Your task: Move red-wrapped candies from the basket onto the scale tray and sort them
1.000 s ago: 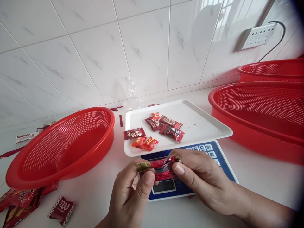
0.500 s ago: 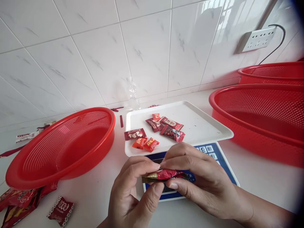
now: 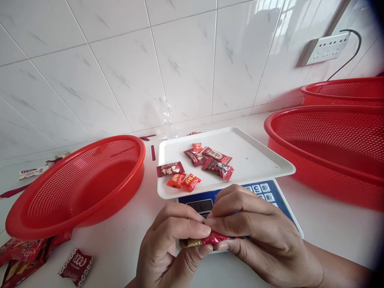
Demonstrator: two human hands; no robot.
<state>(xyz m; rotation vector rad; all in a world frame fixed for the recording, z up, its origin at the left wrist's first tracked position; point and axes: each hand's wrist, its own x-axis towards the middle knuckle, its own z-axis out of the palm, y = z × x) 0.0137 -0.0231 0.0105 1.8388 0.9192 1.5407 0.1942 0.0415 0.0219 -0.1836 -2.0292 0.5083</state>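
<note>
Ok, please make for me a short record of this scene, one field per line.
Left hand: pinches a red-and-gold packet
Right hand: on the same packet
White tray: bears seven small wrapped pieces
Blue-faced scale: partly hidden by hands
Red baskets: one at left, two at right
Clear bottle: behind tray, near tiled wall

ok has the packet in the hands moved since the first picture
Yes. The red and gold packet has shifted lower in the view, judged against the blue scale: it is now closer to the scale's near edge.
</note>
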